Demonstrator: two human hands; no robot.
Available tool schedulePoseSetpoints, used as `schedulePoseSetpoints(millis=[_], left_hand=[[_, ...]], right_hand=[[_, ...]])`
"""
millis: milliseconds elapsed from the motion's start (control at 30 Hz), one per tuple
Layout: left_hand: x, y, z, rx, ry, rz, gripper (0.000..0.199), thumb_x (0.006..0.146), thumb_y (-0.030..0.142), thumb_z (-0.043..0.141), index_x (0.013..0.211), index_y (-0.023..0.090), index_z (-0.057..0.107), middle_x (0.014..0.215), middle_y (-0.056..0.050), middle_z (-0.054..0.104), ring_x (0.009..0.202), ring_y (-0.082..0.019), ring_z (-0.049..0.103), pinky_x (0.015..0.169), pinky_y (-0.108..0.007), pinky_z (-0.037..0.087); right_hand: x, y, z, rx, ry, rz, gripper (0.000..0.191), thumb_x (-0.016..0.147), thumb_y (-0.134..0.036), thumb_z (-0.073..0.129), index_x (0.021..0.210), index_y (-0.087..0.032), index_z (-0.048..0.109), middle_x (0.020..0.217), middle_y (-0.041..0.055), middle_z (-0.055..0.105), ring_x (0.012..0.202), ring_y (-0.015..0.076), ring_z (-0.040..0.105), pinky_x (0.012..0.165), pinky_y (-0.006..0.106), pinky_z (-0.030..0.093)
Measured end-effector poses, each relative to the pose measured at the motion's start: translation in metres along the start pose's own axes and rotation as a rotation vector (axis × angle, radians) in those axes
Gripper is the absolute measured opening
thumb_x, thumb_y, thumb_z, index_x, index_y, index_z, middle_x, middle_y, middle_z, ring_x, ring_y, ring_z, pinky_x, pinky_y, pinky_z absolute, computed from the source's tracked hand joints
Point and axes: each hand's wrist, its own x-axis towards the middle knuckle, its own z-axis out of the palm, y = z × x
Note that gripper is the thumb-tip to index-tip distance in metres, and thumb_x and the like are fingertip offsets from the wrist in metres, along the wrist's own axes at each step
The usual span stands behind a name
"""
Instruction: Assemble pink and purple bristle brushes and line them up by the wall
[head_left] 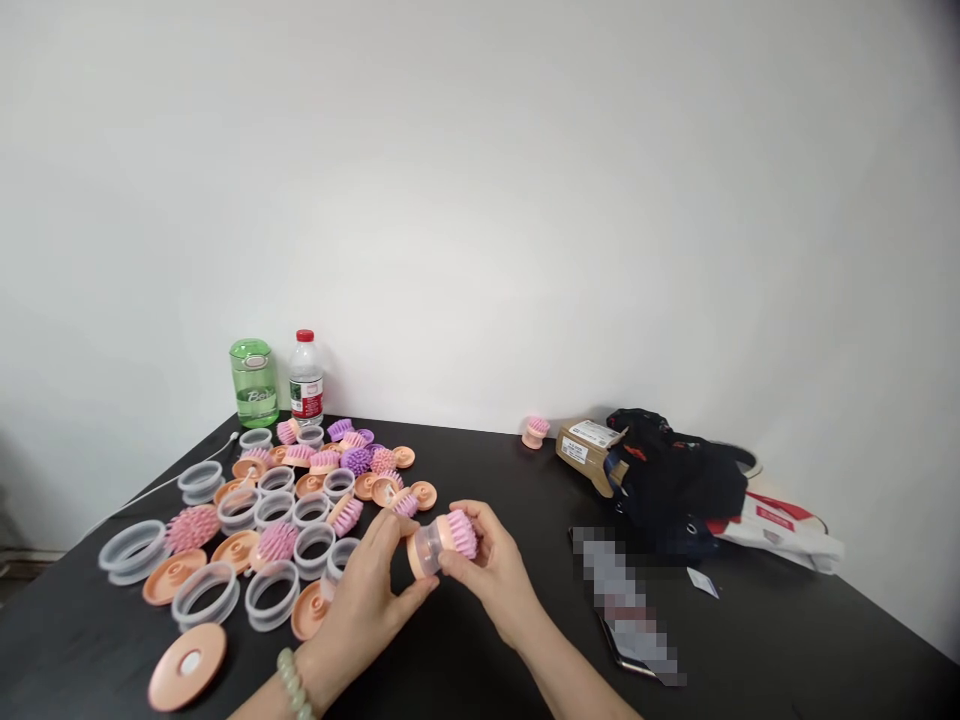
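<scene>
Between both hands, above the black table, is a small round brush [430, 549] with pink bristles, a clear middle ring and a peach base. My left hand [375, 580], with a green bead bracelet on its wrist, grips the base end. At the bristle end, my right hand [487, 565] has its thumb and fingers closed round the brush. To the left lie loose parts: clear rings [272, 596], peach discs [187, 665] with a central stem or white spot, and pink bristle heads [193, 528]. Purple bristle heads [356, 460] lie farther back.
A matching brush [535, 432] stands near the wall. A green container [254, 385] and a red-capped bottle [306, 380] are at the back left. On the right are a cardboard box [589, 452], a dark bag [675, 490], a white-and-red bag [784, 530] and a blurred phone [626, 610].
</scene>
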Motion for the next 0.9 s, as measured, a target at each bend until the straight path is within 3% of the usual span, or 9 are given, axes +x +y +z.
schedulePoseSetpoints(millis=[100,200,333,500,567,667,900], left_hand=[[-0.001,-0.008,0.004,-0.001,0.011,-0.014,0.04,0.082,0.019,0.067,0.117,0.026,0.049,0.11,-0.006,0.061,0.1,-0.027,0.063,0.087,-0.043,0.054],[-0.002,-0.016,0.008,0.026,0.049,0.021,0.058,0.083,0.019,0.066,0.133,0.029,0.038,0.129,-0.01,0.055,0.116,-0.03,0.058,0.094,-0.047,0.052],[-0.002,-0.019,0.006,0.113,0.085,0.062,0.053,0.089,0.027,0.061,0.136,0.03,0.037,0.136,-0.012,0.048,0.125,-0.033,0.052,0.096,-0.05,0.052],[0.002,-0.016,0.001,0.204,0.109,0.121,0.048,0.09,0.031,0.06,0.134,0.027,0.041,0.132,-0.011,0.05,0.122,-0.031,0.055,0.103,-0.053,0.048],[0.003,-0.016,0.001,0.227,0.118,0.131,0.048,0.09,0.033,0.06,0.134,0.026,0.042,0.131,-0.012,0.051,0.119,-0.031,0.057,0.103,-0.055,0.047],[0.002,-0.016,0.001,0.258,0.136,0.129,0.046,0.091,0.034,0.059,0.133,0.026,0.043,0.13,-0.012,0.052,0.117,-0.031,0.059,0.102,-0.055,0.048],[0.0,-0.019,0.0,0.356,0.177,0.166,0.047,0.091,0.03,0.056,0.136,0.026,0.043,0.131,-0.013,0.054,0.116,-0.029,0.061,0.086,-0.041,0.06]], right_hand=[[0.008,0.002,-0.003,-0.054,-0.024,0.009,0.042,0.071,-0.03,0.077,0.109,-0.023,0.059,0.096,0.0012,0.067,0.083,0.0178,0.063,0.075,0.029,0.05],[0.022,-0.003,-0.01,-0.268,0.008,0.008,0.049,0.07,-0.034,0.079,0.112,-0.021,0.058,0.1,0.0029,0.068,0.089,0.0202,0.065,0.079,0.032,0.051],[0.051,-0.02,-0.03,-0.792,0.075,-0.009,0.051,0.078,-0.039,0.073,0.12,-0.019,0.054,0.112,0.0067,0.068,0.101,0.0214,0.066,0.088,0.034,0.05],[0.106,-0.028,-0.078,-1.036,0.04,0.115,0.046,0.073,-0.035,0.082,0.111,-0.018,0.063,0.107,0.007,0.07,0.104,0.0249,0.065,0.091,0.037,0.05],[0.128,-0.024,-0.099,-1.135,0.045,0.175,0.045,0.076,-0.033,0.081,0.113,-0.016,0.063,0.11,0.0087,0.069,0.107,0.0259,0.063,0.093,0.04,0.05],[0.154,-0.012,-0.117,-1.259,0.071,0.255,0.033,0.094,-0.033,0.064,0.122,-0.016,0.06,0.123,0.0087,0.063,0.106,0.0236,0.064,0.089,0.045,0.055],[0.194,0.029,-0.121,-1.461,0.216,0.31,0.033,0.096,-0.033,0.061,0.125,-0.017,0.058,0.126,0.009,0.061,0.106,0.0236,0.064,0.088,0.045,0.056]])
